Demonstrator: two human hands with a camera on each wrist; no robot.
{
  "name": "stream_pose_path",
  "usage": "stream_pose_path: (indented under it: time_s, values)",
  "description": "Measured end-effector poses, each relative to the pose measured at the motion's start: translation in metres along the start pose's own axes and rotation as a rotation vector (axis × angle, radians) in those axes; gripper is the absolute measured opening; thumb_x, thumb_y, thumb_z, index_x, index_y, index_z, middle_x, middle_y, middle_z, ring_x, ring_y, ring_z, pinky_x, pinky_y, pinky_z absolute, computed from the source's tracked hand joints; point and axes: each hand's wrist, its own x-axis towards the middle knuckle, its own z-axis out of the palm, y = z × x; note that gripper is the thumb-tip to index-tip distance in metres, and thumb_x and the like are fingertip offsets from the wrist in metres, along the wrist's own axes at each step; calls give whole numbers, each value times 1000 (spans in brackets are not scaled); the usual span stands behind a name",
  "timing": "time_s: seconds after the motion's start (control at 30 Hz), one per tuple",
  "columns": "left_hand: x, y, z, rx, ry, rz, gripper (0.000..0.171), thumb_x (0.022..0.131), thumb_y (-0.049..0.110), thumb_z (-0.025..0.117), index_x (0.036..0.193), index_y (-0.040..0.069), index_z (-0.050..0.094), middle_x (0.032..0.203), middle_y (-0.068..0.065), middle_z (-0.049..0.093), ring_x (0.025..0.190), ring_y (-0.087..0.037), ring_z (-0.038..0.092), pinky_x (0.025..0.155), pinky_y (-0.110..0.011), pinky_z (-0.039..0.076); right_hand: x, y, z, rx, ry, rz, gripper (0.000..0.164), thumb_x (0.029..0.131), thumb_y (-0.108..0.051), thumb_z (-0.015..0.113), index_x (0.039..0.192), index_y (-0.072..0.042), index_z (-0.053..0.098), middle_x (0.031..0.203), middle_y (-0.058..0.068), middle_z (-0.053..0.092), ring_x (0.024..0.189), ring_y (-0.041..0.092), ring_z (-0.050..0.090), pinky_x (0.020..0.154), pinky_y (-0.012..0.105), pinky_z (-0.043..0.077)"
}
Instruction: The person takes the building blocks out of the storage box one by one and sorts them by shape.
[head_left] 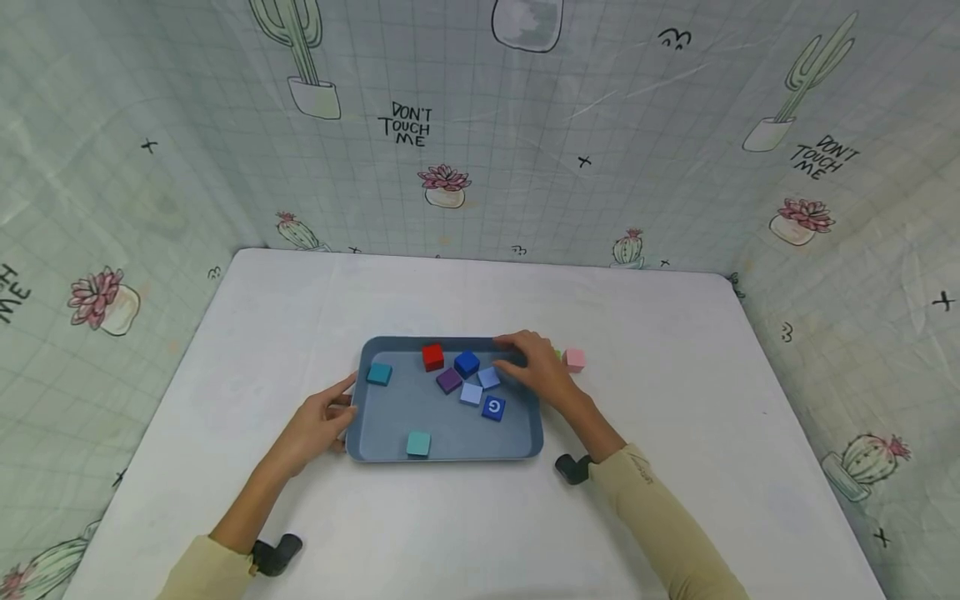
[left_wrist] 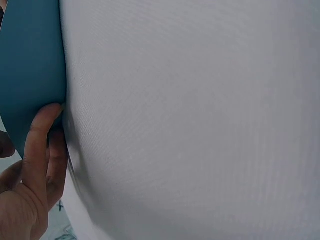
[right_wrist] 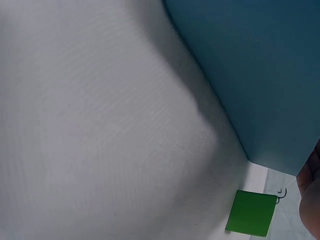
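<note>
A blue-grey tray (head_left: 390, 417) lies on the white table, holding several small cubes. My left hand (head_left: 318, 425) grips its left side, with fingers (left_wrist: 42, 135) along the outer wall in the left wrist view. At the back right corner, my right hand (head_left: 543, 371) holds the rim, its thumb reaching over the inside; the hand hides that corner. Inside the tray are a red cube (head_left: 432, 357), a blue cube (head_left: 467, 362), a purple cube (head_left: 449, 381), light blue cubes (head_left: 471, 393), a lettered blue cube (head_left: 493, 408) and teal cubes (head_left: 418, 443).
Beyond the tray's right end, a pink cube (head_left: 574, 359) sits beside a green cube (right_wrist: 251, 213), mostly hidden behind my right hand in the head view. White table (head_left: 660, 350) surrounds the tray, and a cactus-printed cloth (head_left: 525, 192) hangs behind and at both sides.
</note>
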Motion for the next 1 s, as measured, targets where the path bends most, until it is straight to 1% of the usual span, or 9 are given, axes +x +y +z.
stream_pose_path:
  time_s: [0.13, 0.27, 0.5, 0.83, 1.0]
  values:
    - [2, -2, 0, -1, 0, -10, 59, 95, 8, 51, 149, 7, 26, 124, -28, 44, 108, -40, 53, 59, -34, 56, 2, 0, 2, 24, -35, 3, 41, 86, -19, 71, 125, -10, 59, 115, 2, 60, 103, 16, 54, 90, 33, 46]
    - [2, -1, -1, -5, -1, -5, 59, 95, 8, 50, 149, 7, 26, 124, -28, 44, 108, -40, 53, 60, -34, 56, 3, -1, 3, 48, -69, -5, 41, 87, -17, 70, 125, -10, 59, 113, 3, 60, 99, 16, 54, 86, 30, 47]
    - [0, 0, 0, -16, -5, -18, 59, 96, 7, 51, 149, 7, 26, 124, -28, 44, 107, -39, 53, 60, -34, 56, 7, -5, 6, 13, -134, 7, 39, 87, -21, 69, 124, -12, 60, 108, 2, 59, 92, 13, 55, 79, 27, 49]
    - [-2, 0, 2, -26, 2, -10, 59, 96, 6, 51, 149, 6, 26, 126, -29, 43, 107, -39, 54, 58, -35, 56, 12, -6, 9, -24, -193, -13, 43, 88, -24, 69, 129, -14, 58, 116, 2, 57, 102, 14, 55, 88, 29, 47]
    - [-2, -1, 2, -26, 9, -1, 59, 95, 6, 51, 149, 6, 26, 125, -29, 44, 104, -37, 55, 56, -35, 55, 13, -6, 9, -34, -204, -23, 43, 89, -26, 68, 129, -15, 57, 117, 2, 56, 102, 14, 54, 89, 29, 47]
